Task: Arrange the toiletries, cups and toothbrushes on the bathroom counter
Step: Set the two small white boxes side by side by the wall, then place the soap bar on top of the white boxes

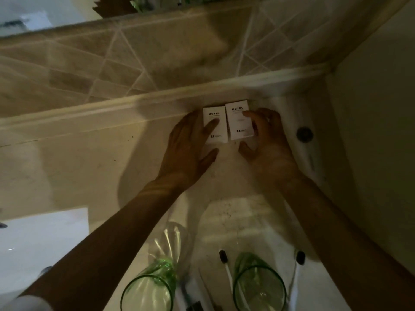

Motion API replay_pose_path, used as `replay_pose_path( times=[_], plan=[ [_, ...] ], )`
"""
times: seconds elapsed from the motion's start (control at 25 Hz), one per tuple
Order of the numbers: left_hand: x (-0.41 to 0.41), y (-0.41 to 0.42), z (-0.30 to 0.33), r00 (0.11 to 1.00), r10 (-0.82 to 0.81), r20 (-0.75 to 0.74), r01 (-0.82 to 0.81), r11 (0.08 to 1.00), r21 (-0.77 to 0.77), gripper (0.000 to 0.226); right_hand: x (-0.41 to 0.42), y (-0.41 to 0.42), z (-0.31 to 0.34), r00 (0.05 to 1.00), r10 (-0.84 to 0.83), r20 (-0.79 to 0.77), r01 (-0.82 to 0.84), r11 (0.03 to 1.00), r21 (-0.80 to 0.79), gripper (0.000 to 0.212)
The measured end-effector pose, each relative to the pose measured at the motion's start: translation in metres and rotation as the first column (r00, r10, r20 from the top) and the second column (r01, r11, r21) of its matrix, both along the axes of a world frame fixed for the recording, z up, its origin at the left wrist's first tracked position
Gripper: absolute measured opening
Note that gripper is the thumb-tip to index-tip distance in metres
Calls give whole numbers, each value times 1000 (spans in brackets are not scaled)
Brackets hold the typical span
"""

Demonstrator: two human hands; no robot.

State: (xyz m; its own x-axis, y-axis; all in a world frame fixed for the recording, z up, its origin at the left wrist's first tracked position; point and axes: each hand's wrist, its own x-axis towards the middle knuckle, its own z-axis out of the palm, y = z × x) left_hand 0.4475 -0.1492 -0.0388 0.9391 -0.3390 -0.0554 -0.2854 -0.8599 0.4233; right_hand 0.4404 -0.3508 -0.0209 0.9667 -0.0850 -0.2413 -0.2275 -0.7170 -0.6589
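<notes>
a: status of the arrangement?

b: toiletries judged nearly placed. left box [215, 126] lies under the left hand [186, 149], fingers straight and slightly spread on its face. right box [239, 123] lies under the index tip of the right hand [268, 142]; the other fingers bend at its right edge, clasp not determinable. the boxes stand just beside each other, beyond the fingertips against the ledge [89, 113].

a: remaining items?

b: near the forearms, well apart from the fingers: left cup [147, 292], right cup [259, 288], left toothbrush [222, 256], right toothbrush [300, 258]. judged not yet arranged.

a: count?

b: boxes two, cups two, toothbrushes two.
</notes>
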Motion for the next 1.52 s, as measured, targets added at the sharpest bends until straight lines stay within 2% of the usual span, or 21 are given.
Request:
replay_pose_path(
  times=[0.12,0.2,0.32,0.44,0.56,0.64,0.76,0.8,0.88,0.92,0.96,1.04,1.12,1.2,1.24,1.32,1.4,1.44,1.52],
  plan=[
    [-13,9,19,997,72,-36,-72,997,14,72,-26,-3,21,999,-17,32,17,1000,5,72],
    [-26,20,36,993,119,-3,-119,993,-1,67,-50,-10,36,995,-102,-4,102,991,83,64],
    [-63,47,70,967,208,145,-182,968,-176,46,-102,-24,64,968,-250,11,240,939,245,45],
    [-127,76,111,914,349,206,-283,913,-293,24,-163,-26,104,924,-372,88,338,903,266,30],
    [-203,88,137,812,578,81,-518,777,-358,10,-218,-10,137,944,-299,140,253,927,277,27],
    [-259,85,140,715,697,-59,-659,642,-393,10,-256,6,144,974,-188,124,152,954,257,23],
    [-330,74,121,541,781,-310,-823,417,-386,13,-305,29,134,999,-9,34,1,977,214,16],
    [-349,70,111,482,761,-434,-871,366,-327,11,-318,36,125,998,50,-37,-42,981,189,14],
    [-373,60,92,328,590,-737,-934,317,-163,12,-337,44,93,961,141,-239,-116,987,114,16],
    [-381,56,86,262,480,-837,-939,325,-107,15,-346,48,76,930,172,-324,-161,985,61,21],
    [-386,53,82,256,408,-877,-926,365,-100,15,-354,53,63,907,193,-373,-199,980,22,29],
    [-392,47,71,353,369,-860,-858,494,-140,25,-363,66,42,912,170,-374,-177,984,16,36],
    [-392,42,62,393,348,-851,-835,522,-172,22,-366,76,35,927,108,-358,-81,993,90,36],
    [-385,37,72,361,340,-869,-875,447,-188,8,-362,78,34,925,66,-375,-20,992,126,34],
    [-383,35,76,322,309,-895,-899,395,-187,12,-361,76,35,916,33,-400,25,990,137,30],
    [-382,30,81,208,172,-963,-948,279,-155,14,-363,68,43,885,-63,-461,161,971,176,19],
    [-382,24,85,129,28,-991,-971,208,-120,12,-366,54,55,870,-160,-466,264,950,166,16],
    [-383,22,88,115,11,-993,-970,218,-110,12,-369,45,63,881,-196,-430,278,951,136,16],
    [-383,20,88,141,45,-989,-939,323,-119,18,-373,28,83,903,-245,-352,294,951,91,15]
  ],
)
